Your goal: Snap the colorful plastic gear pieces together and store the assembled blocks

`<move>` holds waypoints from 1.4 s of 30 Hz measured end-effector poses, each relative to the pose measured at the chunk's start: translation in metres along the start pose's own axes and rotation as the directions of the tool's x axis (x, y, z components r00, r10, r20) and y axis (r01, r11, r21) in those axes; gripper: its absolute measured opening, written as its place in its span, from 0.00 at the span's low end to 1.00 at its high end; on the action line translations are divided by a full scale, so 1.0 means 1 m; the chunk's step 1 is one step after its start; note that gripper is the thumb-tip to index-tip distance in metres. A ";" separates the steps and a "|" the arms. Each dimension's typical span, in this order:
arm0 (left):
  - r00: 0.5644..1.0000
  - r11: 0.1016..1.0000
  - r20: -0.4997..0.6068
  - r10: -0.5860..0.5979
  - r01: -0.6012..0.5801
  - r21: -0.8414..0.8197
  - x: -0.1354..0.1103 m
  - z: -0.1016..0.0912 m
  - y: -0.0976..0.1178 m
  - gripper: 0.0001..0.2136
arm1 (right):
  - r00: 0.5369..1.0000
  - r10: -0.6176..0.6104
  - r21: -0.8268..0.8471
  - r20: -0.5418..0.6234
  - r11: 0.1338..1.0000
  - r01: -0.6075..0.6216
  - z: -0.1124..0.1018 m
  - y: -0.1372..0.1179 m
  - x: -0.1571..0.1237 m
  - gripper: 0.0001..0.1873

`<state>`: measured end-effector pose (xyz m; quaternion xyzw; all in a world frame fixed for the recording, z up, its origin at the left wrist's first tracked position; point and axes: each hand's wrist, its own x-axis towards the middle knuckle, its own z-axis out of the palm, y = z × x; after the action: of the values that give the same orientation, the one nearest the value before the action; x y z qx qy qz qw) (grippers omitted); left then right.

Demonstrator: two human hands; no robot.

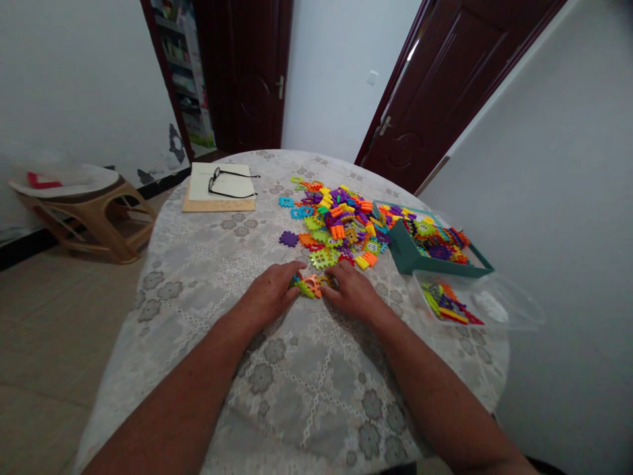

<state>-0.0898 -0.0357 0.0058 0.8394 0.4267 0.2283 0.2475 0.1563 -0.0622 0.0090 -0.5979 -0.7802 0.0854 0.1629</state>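
Observation:
A small cluster of joined plastic pieces (311, 285), orange, green and blue, lies on the lace-covered round table (277, 389). My left hand (271, 290) grips its left side with curled fingers. My right hand (349, 292) pinches its right side. Just beyond my hands spreads a pile of loose colourful interlocking pieces (339, 221). A single purple piece (288, 239) lies apart at the pile's left.
A teal box (410, 254) full of pieces sits right of the pile. A clear plastic tub (494, 307) with a few pieces stands at the table's right edge. Glasses (230, 183) rest on papers (217, 198) at the far left. A wooden stool (93, 214) stands by the wall.

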 end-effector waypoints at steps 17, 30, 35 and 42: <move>1.000 0.999 0.022 0.000 0.001 -0.045 0.000 0.003 -0.002 0.33 | 0.998 -0.040 0.472 -0.038 0.880 0.053 0.017 -0.004 0.004 0.20; 0.989 0.989 0.073 0.132 -0.126 -0.078 -0.003 -0.002 -0.001 0.13 | 0.976 -0.161 0.544 -0.149 0.810 0.217 0.021 -0.010 0.007 0.14; 0.992 0.994 0.075 0.104 -0.102 -0.026 -0.001 -0.002 0.004 0.10 | 0.961 -0.171 0.093 -0.218 0.977 0.195 0.027 0.003 0.018 0.19; 0.998 0.997 0.007 -0.061 0.061 0.037 0.000 -0.002 0.002 0.10 | 0.990 -0.141 -0.113 0.002 0.984 0.141 0.011 -0.006 0.010 0.09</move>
<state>-0.0899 -0.0365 0.0080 0.8314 0.4551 0.2094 0.2405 0.1450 -0.0530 0.0024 -0.5496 -0.8236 0.0278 0.1369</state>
